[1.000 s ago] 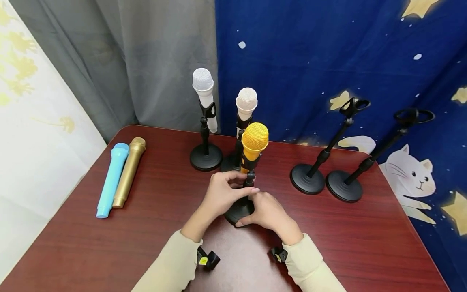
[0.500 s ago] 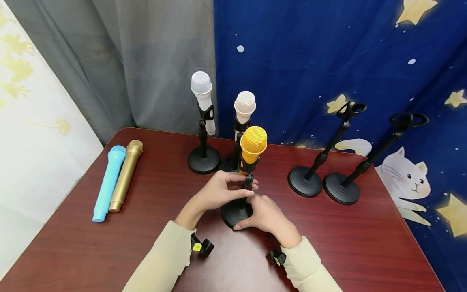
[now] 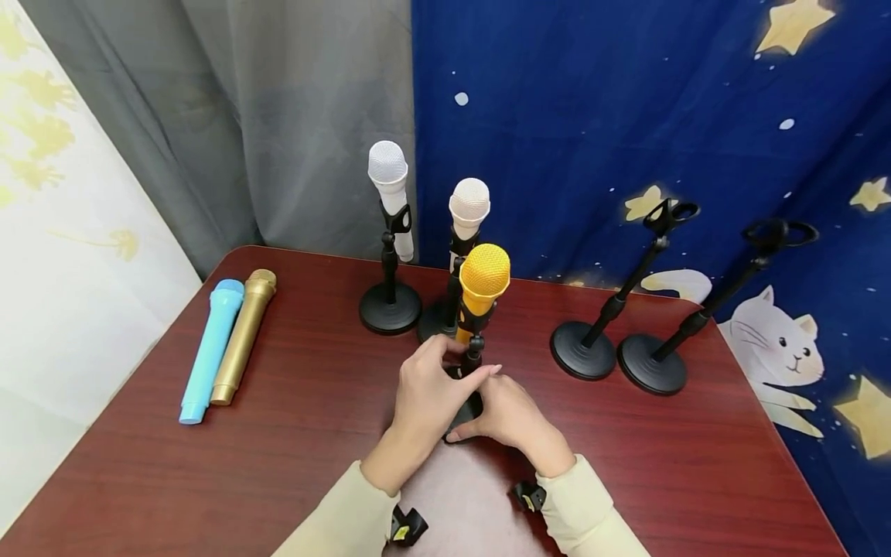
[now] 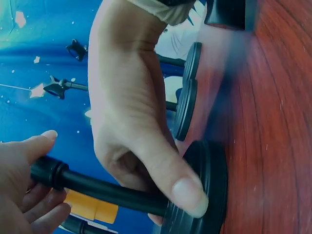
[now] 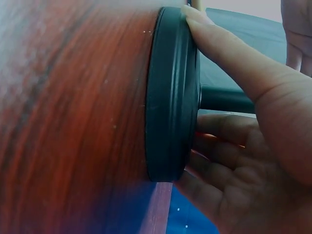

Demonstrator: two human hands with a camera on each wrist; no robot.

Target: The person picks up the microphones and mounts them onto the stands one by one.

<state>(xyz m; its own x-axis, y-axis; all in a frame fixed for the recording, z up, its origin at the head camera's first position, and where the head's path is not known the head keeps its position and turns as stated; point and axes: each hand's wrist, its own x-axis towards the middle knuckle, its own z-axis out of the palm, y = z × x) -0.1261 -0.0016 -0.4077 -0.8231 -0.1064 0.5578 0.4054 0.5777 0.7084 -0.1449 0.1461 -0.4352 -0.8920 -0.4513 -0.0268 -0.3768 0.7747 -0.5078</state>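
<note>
Black plastic-looking, the stand is standing on the table, bearing the yellow mic. The right hand is clamping its base between thumb and fingers; the left hand is curling round the pole, how firmly I'm not telling. Probably, keeping the base flat is guarding best against tipping.

Beneath your hands lies a glossy reddish-brown surface; beyond them you face a grey curtain beside starry blue cloth.
</note>
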